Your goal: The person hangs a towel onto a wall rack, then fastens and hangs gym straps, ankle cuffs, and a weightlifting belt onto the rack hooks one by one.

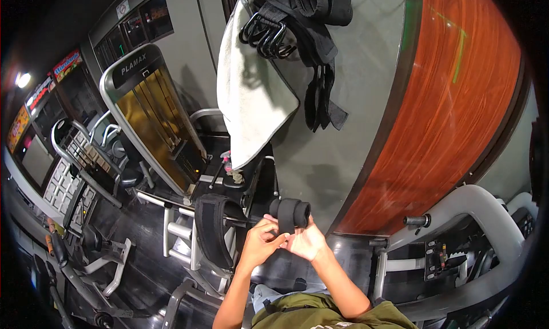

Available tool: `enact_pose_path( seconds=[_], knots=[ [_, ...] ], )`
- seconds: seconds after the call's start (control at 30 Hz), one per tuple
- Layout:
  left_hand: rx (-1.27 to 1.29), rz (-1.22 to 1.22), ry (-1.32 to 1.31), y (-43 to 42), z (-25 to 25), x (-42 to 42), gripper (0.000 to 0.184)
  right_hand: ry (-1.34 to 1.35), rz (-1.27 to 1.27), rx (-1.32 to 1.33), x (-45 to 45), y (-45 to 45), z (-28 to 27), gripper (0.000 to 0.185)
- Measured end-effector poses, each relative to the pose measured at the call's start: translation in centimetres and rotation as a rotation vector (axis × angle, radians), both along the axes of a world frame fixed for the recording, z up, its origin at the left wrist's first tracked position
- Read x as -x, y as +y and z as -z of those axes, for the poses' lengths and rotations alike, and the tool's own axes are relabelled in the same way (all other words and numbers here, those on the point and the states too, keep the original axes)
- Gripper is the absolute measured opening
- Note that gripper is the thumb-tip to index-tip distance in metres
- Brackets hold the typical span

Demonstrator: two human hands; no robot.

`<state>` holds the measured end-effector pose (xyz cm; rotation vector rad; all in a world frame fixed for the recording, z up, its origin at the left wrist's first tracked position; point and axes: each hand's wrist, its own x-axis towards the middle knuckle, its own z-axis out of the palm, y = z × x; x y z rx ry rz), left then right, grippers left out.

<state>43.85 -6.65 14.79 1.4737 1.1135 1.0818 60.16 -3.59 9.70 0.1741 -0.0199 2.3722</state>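
Both hands meet in front of the body, around a rolled black strap (293, 213). My left hand (262, 243) is at the roll's lower left side, its fingers curled near the strap's lower edge. Beneath and to the right of the roll, my right hand (306, 240) supports it with the palm turned up and the fingers wrapped round its far side. Part of the fingers is hidden behind the roll. Just left of my hands, a wide black padded belt (214, 229) hangs on a metal frame.
Black straps with metal hooks (320, 48) and a white towel (246, 94) hang on the grey wall ahead. A weight-stack machine (154, 117) stands at the left, a grey machine frame (486, 214) at the right. A wood panel (440, 88) covers the right wall.
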Motion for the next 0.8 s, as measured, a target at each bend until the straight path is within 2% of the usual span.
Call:
enact_pose_path(
  seconds=[0.03, 0.07, 0.1, 0.13, 0.23, 0.3, 0.37, 0.43, 0.5, 0.57, 0.63, 0.67, 0.8],
  knots=[
    [-0.001, 0.001, 0.001, 0.0, 0.3, -0.1, 0.010, 0.048, -0.030, 0.107, 0.3, -0.2, -0.6, 0.081],
    [-0.124, -0.115, 0.108, 0.0, 0.6, -0.3, 0.013, -0.326, 0.076, 0.064, 0.6, -0.7, -1.2, 0.079],
    [-0.248, -0.230, 0.215, 0.1, 0.9, -0.3, 0.017, -0.324, 0.077, 0.064, 0.6, -0.7, -0.8, 0.079],
    [-0.346, -0.220, 0.184, 0.4, 1.0, -0.3, 0.019, -0.323, 0.073, 0.077, 0.7, -0.7, 0.0, 0.079],
    [-0.268, -0.209, 0.195, 0.1, -0.3, -0.5, 0.016, -0.375, 0.067, 0.074, 0.9, -1.2, 0.7, 0.078],
    [-0.208, -0.206, 0.182, 0.4, 0.6, -0.3, 0.015, -0.430, 0.066, 0.057, 1.1, -1.6, 0.2, 0.078],
    [-0.148, -0.203, 0.168, 0.5, 1.1, -0.4, 0.014, -0.596, 0.118, 0.084, 1.2, -2.1, -0.6, 0.078],
    [-0.145, -0.243, -0.016, 0.3, 0.8, -0.9, 0.014, -0.618, 0.112, 0.059, 1.2, -2.3, 0.2, 0.079],
    [-0.146, -0.269, -0.044, 0.3, 0.6, -1.0, 0.014, -0.638, 0.107, 0.036, 1.2, -2.5, 0.2, 0.079],
    [-0.149, -0.293, -0.071, 0.4, 0.5, -0.9, 0.015, -0.797, 0.144, -0.001, 1.5, -3.0, -0.8, 0.080],
    [0.093, -0.281, -0.233, 0.5, 0.5, -0.3, 0.019, -0.882, 0.189, -0.014, 1.8, -3.3, -1.9, 0.081],
    [-0.022, -0.289, -0.242, 0.8, 0.5, -0.5, 0.020, -0.891, 0.227, -0.022, 1.7, -3.3, -1.8, 0.081],
    [-0.018, -0.245, -0.270, 0.8, 0.5, -0.9, 0.022, -0.859, 0.341, -0.113, 1.2, -3.8, -1.7, 0.073]
  ],
)
